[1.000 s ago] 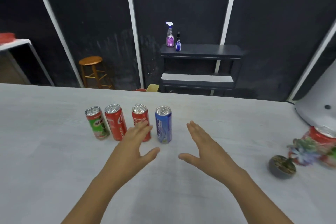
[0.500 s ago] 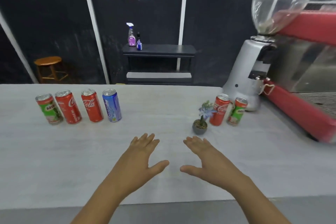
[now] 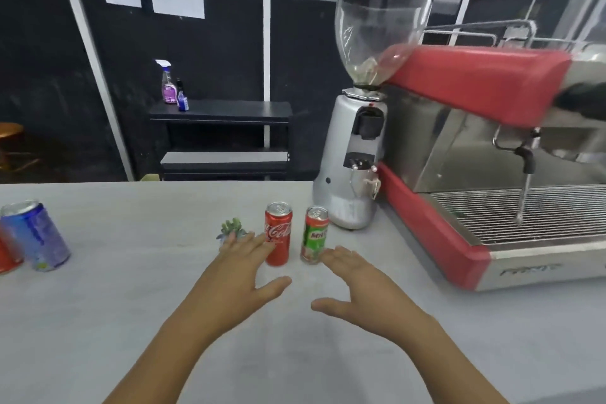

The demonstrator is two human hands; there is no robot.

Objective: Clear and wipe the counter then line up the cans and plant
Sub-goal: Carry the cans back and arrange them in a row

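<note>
A red cola can [image 3: 278,233] and a green Milo can [image 3: 315,234] stand upright side by side on the pale grey counter [image 3: 131,289]. A small potted plant [image 3: 231,228] sits just left of the red can, its pot hidden behind my fingers. My left hand [image 3: 242,275] hovers open, fingertips in front of the plant and the red can. My right hand [image 3: 359,289] is open too, fingertips near the base of the green can. At the far left edge stand a blue can [image 3: 36,236] and part of another red can [image 3: 8,256].
A silver coffee grinder [image 3: 354,174] stands right behind the two cans. A red and steel espresso machine [image 3: 492,207] fills the counter's right side. Beyond the counter a black shelf [image 3: 223,111] carries a spray bottle [image 3: 169,84] and a small blue bottle [image 3: 182,96].
My view has swung to the right: the row of cans slid off to the left edge, and the plant with the two cans now lies just beyond my open hands.
</note>
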